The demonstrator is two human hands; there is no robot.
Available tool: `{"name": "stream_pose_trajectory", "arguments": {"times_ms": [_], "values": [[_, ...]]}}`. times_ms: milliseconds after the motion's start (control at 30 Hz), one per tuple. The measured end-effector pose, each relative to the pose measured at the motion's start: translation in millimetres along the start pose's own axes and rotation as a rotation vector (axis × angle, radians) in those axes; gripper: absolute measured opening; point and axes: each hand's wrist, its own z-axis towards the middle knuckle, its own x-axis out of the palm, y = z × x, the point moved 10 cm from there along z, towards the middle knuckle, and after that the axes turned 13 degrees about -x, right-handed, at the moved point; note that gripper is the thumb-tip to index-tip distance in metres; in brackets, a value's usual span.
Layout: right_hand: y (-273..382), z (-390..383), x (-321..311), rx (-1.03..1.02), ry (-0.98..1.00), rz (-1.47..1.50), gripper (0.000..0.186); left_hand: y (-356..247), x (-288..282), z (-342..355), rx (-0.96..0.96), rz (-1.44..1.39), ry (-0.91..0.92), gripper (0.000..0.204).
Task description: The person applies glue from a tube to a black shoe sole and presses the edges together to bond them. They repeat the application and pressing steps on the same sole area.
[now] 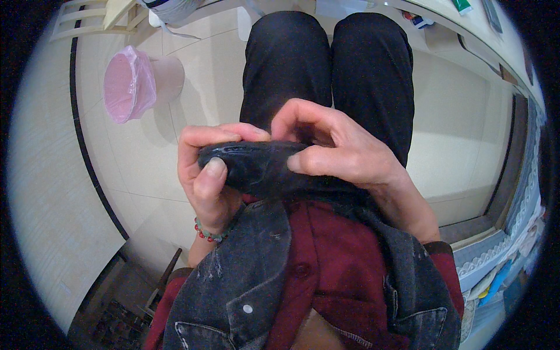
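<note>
A black, glossy, leather-like thing [252,165] with a rounded left end and a ridge along its upper edge lies across my lap, held up in front of my burgundy shirt. I cannot tell its exact kind. My left hand [205,157] grips the rounded end, thumb on the near face and fingers along the upper edge. My right hand [333,143] is closed on the other part, its thumb pressed to the near face. The right index finger bends down to the upper edge, close beside the left fingertips. The thing's underside and far side are hidden.
My legs in black trousers [286,64] stretch ahead over a tiled floor. A bin with a pink liner [129,81] stands to the left. A white tabletop [449,29] curves along the far right. A chair-like wooden frame [114,17] is at the far left.
</note>
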Motion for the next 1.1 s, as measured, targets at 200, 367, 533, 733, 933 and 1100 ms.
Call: {"name": "stream_pose_trajectory", "arguments": {"times_ms": [200,367,533,733,933,1100], "values": [[-6,-4,2,0.113,0.046,0.119,0.029,-2,3,0,0.017,0.013,0.030,0.035],[-12,-5,-7,0.125,0.008,0.171,0.032,-1,3,1,0.012,-0.007,0.027,0.034],[-10,-17,-19,0.076,-0.141,0.220,0.032,1,4,1,-0.013,-0.035,0.008,0.034],[12,-20,-5,-0.028,-0.087,-0.012,0.033,-5,9,1,0.039,-0.008,0.063,0.033],[14,-15,1,-0.059,-0.105,-0.082,0.032,-8,9,0,0.065,0.015,0.075,0.032],[16,-16,3,-0.077,-0.112,-0.135,0.030,-7,8,-2,0.061,-0.014,0.071,0.032]]}}
